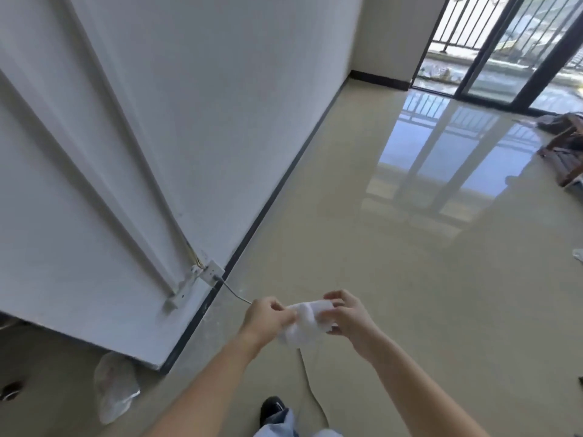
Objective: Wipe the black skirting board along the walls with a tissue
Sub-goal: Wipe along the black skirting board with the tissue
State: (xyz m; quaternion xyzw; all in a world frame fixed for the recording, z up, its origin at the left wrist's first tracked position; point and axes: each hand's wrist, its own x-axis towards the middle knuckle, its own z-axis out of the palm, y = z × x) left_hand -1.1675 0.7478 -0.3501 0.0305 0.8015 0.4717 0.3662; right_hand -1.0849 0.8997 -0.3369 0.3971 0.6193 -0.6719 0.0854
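The glossy beige floor carries a crumpled clear plastic bag at seven o'clock, a white cable at six, and wooden pieces at three.

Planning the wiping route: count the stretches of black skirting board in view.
2. The near skirting stretch runs along the foot of the long white wall; the far skirting stretch sits under the far wall near the balcony door. Others may be hidden.

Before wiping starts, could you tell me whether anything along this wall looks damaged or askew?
Yes: the white socket hangs tilted off the wall above the skirting board, with wires showing behind it.
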